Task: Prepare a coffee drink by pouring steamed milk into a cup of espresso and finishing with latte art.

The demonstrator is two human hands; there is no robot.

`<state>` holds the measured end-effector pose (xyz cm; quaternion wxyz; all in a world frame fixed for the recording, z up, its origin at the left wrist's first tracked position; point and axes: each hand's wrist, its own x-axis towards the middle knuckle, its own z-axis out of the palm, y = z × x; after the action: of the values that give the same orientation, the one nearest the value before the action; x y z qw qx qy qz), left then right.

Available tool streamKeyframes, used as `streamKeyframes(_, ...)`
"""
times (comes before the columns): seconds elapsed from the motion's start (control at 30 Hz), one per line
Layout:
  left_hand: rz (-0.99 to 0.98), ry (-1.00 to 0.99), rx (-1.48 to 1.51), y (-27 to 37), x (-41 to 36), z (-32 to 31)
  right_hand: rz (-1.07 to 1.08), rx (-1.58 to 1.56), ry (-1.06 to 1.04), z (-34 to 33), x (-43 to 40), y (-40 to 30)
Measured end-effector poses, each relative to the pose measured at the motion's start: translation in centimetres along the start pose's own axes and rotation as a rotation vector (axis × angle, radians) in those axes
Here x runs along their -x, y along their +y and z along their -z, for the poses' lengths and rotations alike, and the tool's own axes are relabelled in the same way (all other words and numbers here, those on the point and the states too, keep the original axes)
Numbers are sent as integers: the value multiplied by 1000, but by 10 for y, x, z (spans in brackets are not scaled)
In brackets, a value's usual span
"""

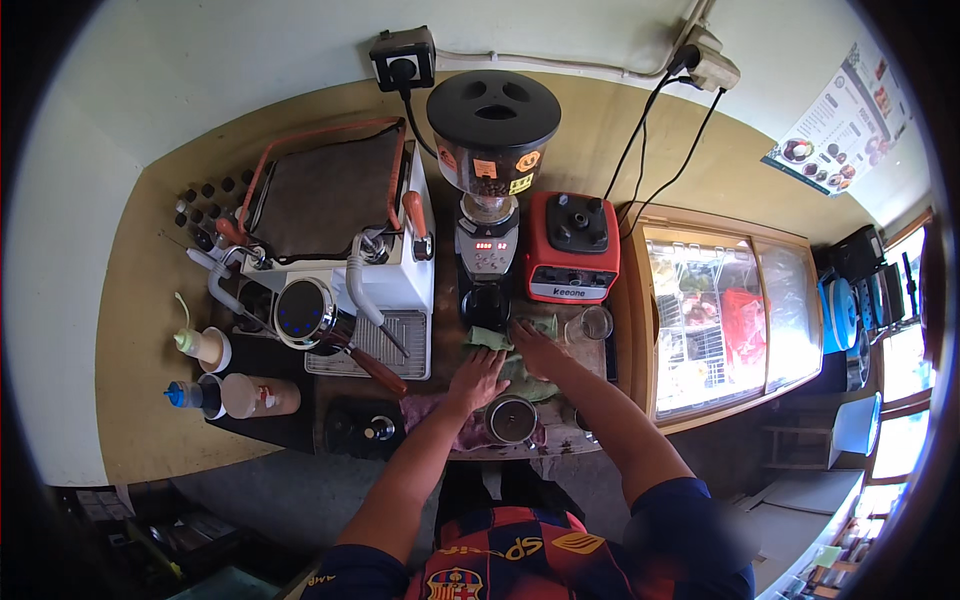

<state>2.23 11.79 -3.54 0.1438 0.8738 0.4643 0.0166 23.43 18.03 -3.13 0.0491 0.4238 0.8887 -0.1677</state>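
Note:
A green cloth (536, 386) lies folded on the counter just in front of the coffee grinder (487, 247). My left hand (478, 379) has its fingers on the cloth's rolled-up left part. On the right part is my right hand (534, 351), fingers bent down onto the fabric; the undersides of both hands are hidden. Close to my left wrist, a round metal-rimmed vessel (511, 418) stands on a dark pink cloth (427, 420). A clear drinking glass (590, 325) is right of my right hand.
An espresso machine (360, 292) occupies the left, with a wooden portafilter handle (377, 371) pointing towards me. The red blender base (574, 251) sits beside the grinder. Further right is a glass-fronted cabinet (763, 315). Sauce bottles (196, 343) and a lidded tub (259, 396) stand at left.

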Motion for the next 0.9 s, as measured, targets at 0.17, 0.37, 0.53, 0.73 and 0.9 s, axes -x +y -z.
streamKeyframes(0.17,-81,63,-5,-6,19,3,47,-55,-81,-17,16,-3)
streamKeyframes(0.37,-8,101,306,5,22,16,232,-218,-131,-25,35,3)
streamKeyframes(0.53,198,148,315,-19,17,3,-180,-368,70,22,25,-28)
streamKeyframes(0.73,318,-44,384,-4,-14,27,-322,-312,79,-4,29,13)
streamKeyframes(0.9,384,149,380,-29,12,24,-190,-330,114,93,34,-37)
